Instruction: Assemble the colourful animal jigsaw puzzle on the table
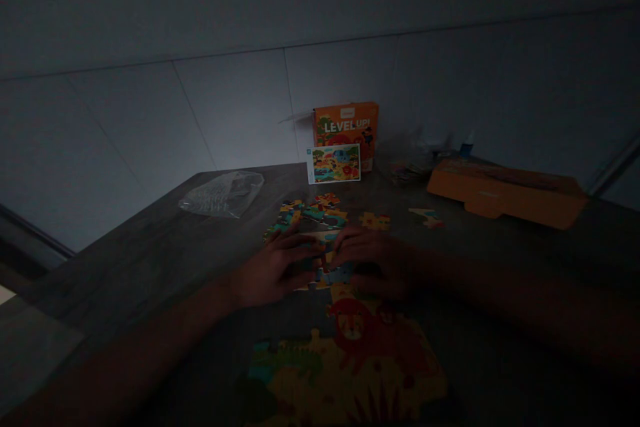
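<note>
My left hand (273, 270) lies over a small joined section of jigsaw puzzle (340, 273), its fingers spread and the tips on the left side of the section. From the right, my right hand (380, 260) rests on the same section, fingers bent and thumb apart. Both hands partly hide these pieces. Closer to me is a larger joined part of the puzzle (380, 353) with a red lion and a green crocodile. Just beyond my hands lie several more puzzle pieces (325, 215). The light is dim, so small details are hard to see.
An orange puzzle box (370, 123) stands at the back with a picture card (335, 165) leaning on it. Clear plastic bag (225, 193) at left; another bag with pieces (407, 170) at right. An orange box part (505, 193) and a loose piece (426, 217) lie right.
</note>
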`<action>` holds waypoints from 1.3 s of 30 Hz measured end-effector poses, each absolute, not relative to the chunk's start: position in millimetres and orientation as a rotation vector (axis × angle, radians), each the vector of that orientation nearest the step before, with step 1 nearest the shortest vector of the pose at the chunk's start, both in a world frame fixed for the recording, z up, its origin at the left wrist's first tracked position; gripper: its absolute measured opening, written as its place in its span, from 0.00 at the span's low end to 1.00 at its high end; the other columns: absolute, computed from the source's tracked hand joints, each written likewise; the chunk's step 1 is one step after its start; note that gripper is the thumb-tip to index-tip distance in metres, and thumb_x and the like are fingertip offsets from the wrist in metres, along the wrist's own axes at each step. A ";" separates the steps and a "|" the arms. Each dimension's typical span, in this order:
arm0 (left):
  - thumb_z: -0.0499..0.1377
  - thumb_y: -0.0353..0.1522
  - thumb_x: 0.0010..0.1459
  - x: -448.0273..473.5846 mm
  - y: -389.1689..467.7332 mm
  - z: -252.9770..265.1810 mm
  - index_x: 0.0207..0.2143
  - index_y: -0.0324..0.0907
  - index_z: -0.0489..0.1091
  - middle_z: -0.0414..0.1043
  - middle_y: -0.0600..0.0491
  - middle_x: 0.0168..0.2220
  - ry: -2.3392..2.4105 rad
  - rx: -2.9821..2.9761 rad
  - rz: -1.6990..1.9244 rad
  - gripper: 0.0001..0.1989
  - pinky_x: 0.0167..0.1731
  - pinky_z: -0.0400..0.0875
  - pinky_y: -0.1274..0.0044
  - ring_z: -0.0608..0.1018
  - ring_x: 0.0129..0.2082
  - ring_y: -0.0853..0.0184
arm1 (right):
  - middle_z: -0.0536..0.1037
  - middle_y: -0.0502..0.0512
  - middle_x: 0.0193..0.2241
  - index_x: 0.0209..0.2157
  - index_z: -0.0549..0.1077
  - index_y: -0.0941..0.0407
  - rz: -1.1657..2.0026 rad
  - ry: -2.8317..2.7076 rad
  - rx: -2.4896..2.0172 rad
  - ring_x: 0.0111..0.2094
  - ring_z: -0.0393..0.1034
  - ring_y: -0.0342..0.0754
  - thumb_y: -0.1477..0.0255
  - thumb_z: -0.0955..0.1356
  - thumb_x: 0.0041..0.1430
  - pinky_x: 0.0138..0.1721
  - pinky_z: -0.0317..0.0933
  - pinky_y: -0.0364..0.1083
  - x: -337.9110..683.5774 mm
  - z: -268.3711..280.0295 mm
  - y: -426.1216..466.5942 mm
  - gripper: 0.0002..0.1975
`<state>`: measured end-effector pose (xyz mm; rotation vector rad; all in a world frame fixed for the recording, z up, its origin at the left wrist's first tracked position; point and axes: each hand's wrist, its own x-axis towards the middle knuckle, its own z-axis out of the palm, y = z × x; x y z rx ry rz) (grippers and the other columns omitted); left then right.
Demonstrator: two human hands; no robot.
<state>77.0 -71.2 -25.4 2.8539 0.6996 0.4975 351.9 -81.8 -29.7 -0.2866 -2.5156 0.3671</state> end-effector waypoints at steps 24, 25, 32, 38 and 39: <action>0.65 0.34 0.62 84.2 -74.4 -25.7 0.43 0.44 0.76 0.78 0.49 0.48 0.690 2.751 0.675 0.08 0.58 0.65 0.61 0.75 0.53 0.57 | 0.74 0.64 0.52 0.58 0.68 0.59 0.401 -2.502 -0.551 0.54 0.67 0.57 0.66 0.65 0.69 0.55 0.61 0.58 352.8 -48.0 -71.4 0.20; 0.66 0.36 0.61 84.5 -75.2 -25.7 0.45 0.44 0.76 0.78 0.48 0.48 0.719 2.754 0.678 0.10 0.57 0.66 0.61 0.75 0.52 0.57 | 0.74 0.65 0.52 0.58 0.68 0.59 0.400 -2.501 -0.563 0.53 0.67 0.57 0.66 0.65 0.69 0.55 0.61 0.58 352.9 -48.2 -71.4 0.20; 0.70 0.43 0.57 86.7 -76.8 -26.2 0.45 0.43 0.77 0.76 0.46 0.48 0.882 2.724 0.622 0.18 0.55 0.67 0.59 0.73 0.53 0.53 | 0.74 0.65 0.47 0.57 0.69 0.61 0.340 -2.508 -0.614 0.50 0.67 0.57 0.63 0.66 0.69 0.52 0.63 0.58 353.2 -45.8 -72.2 0.21; 0.70 0.37 0.57 86.6 -76.0 -28.6 0.45 0.44 0.77 0.75 0.47 0.49 0.897 2.686 0.625 0.14 0.57 0.66 0.60 0.73 0.54 0.54 | 0.73 0.66 0.52 0.61 0.66 0.59 0.359 -2.547 -0.671 0.53 0.65 0.59 0.62 0.66 0.69 0.55 0.61 0.60 353.9 -43.5 -72.5 0.24; 0.69 0.36 0.58 86.4 -75.9 -29.1 0.45 0.44 0.77 0.75 0.47 0.49 0.894 2.684 0.631 0.13 0.57 0.67 0.61 0.73 0.54 0.54 | 0.73 0.67 0.52 0.62 0.66 0.59 0.372 -2.543 -0.677 0.54 0.65 0.59 0.63 0.66 0.69 0.55 0.61 0.60 354.3 -43.9 -72.5 0.24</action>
